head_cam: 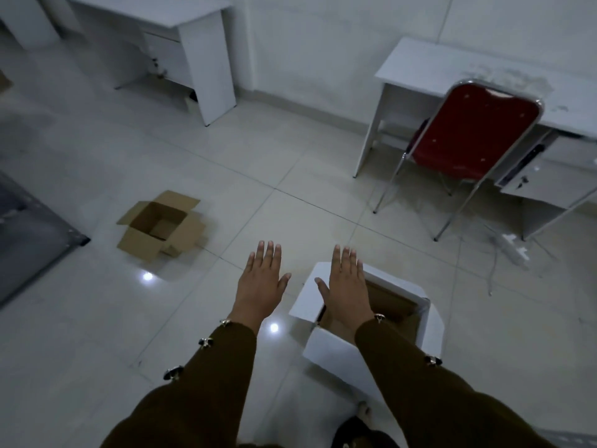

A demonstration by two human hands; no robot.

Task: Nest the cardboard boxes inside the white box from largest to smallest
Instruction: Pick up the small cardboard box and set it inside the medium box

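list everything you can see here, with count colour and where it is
white box: 1, white, on the floor under the right hand, flaps open
inner cardboard box: 1, brown, inside the white box
loose cardboard box: 1, brown, on the floor to the left, flaps open, looks empty
chair: 1, red with a metal frame, at the right desk
desks: 2, white, one against the wall at the right, one at the top left
power strip: 1, white, on the floor under the right desk
dark mat or panel: 1, grey, left edge, unclear what it is
floor: pale glossy tiles
sleeves: 2, brown with small studs
left hand: 1, open, flat, holding nothing
right hand: 1, open, flat, above the white box
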